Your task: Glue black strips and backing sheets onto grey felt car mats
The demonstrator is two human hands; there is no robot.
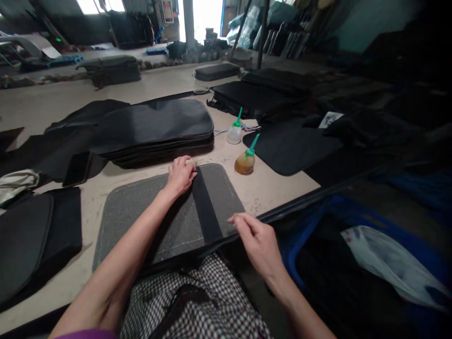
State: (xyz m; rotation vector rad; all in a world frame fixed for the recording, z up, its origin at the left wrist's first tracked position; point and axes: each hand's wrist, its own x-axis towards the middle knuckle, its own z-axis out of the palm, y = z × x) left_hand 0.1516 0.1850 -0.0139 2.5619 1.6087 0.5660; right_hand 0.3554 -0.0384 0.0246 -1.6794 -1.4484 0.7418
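Observation:
A grey felt-like panel (141, 212) with rounded corners lies on the table in front of me. A black strap (205, 202) runs across it from far edge to near edge. My left hand (181, 175) rests at the strap's far end, fingers curled and pressing down on it. At the strap's near end my right hand (256, 238) has its fingers bent and pinched together; whether they grip the strap I cannot make out.
A stack of black panels (151, 125) sits just beyond the grey one. Two squeeze bottles with green nozzles stand to the right, one amber (245, 162), one clear (234, 133). More black pieces (289, 146) lie right and left (31, 235). A blue frame (318, 221) borders the table's right edge.

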